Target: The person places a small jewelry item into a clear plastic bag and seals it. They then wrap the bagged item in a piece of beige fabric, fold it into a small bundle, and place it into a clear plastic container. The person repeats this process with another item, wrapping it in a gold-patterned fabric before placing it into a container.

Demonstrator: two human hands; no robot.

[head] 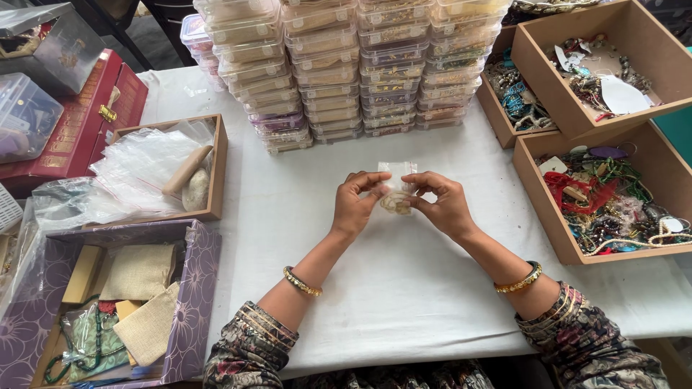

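Both my hands meet over the middle of the white-covered table (pixel 404 281). Between them is a small clear plastic bag (pixel 397 173) with a pale, coiled piece of jewellery (pixel 395 204) inside. My left hand (pixel 355 204) pinches the bag's left side with thumb and fingers. My right hand (pixel 440 204) pinches its right side. The bag's upper part sticks up above my fingertips; its lower part is partly hidden behind my fingers. Each wrist wears a gold bangle, and both arms have patterned sleeves.
Stacks of clear lidded boxes (pixel 346 72) stand behind my hands. Three wooden trays of tangled jewellery (pixel 613 194) sit at the right. At the left are a wooden tray of plastic bags (pixel 155 169), a purple box with burlap pouches (pixel 130 302), and a red case (pixel 86 122).
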